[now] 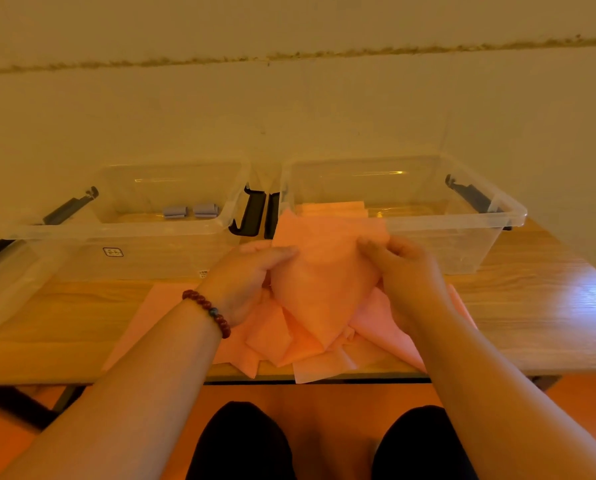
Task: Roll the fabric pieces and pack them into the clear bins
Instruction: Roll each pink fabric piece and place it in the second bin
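Both hands, left [246, 278] and right [405, 271], pinch one pink fabric piece [324, 282] (fingers closed on it) above the pile [376, 327].

Arms: both bare, no sleeves in view.
Left hand [244, 282]: no ring to see.
Right hand [403, 275]: nothing is worn on it or on its wrist.
Bracelet [208, 311]: on the left wrist, one string of round dark red beads with one darker grey bead among them.
Legs: black trousers [241, 445] cover both knees.
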Tool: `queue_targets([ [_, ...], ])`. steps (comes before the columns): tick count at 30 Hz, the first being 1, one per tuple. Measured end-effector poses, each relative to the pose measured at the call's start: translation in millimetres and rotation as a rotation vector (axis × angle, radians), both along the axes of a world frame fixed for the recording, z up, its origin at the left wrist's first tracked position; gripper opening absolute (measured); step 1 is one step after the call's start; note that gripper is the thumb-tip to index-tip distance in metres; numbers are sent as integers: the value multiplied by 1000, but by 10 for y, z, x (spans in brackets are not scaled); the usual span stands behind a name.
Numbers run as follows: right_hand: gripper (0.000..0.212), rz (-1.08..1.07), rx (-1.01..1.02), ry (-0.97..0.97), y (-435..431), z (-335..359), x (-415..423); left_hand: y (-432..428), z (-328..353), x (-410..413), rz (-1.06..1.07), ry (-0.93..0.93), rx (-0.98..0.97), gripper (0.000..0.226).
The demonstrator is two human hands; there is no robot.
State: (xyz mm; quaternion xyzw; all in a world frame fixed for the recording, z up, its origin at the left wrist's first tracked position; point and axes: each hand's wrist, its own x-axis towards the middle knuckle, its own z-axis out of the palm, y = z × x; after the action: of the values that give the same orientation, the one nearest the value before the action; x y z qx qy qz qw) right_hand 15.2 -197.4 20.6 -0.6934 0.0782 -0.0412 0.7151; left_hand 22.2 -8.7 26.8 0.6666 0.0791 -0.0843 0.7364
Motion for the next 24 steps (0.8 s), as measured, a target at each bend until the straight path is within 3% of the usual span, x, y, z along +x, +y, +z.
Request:
queue_targets([
  [3, 19, -48, 103, -137, -2, 192, 49, -7, 166, 12, 4, -95, -170, 18],
  [5, 14, 7, 192, -151, -19, 365, 116, -43, 283, 73, -44, -156, -180, 18],
  [7, 21, 85, 131, -157, -38, 479, 203, -74, 355, 164, -73, -224, -118, 19],
  [10, 37, -13, -244, -112, -131, 522, 360, -104, 359, 329, 132, -305, 218, 13],
  [13, 29, -163, -558, -111, -171, 468, 430, -169, 275, 406, 282, -380, 639, 17],
  [16, 32, -268, -604, -201, -142, 351, 387, -229, 177, 357, 395, -386, 690, 29],
  [20, 39, -359, -483, -278, -121, 233, 255, -170, 41, 276, 400, -275, 448, 34],
  [24, 38, -353, -62, -133, -51, 76, 81, -46, -88, 148, 91, -191, 423, 23],
])
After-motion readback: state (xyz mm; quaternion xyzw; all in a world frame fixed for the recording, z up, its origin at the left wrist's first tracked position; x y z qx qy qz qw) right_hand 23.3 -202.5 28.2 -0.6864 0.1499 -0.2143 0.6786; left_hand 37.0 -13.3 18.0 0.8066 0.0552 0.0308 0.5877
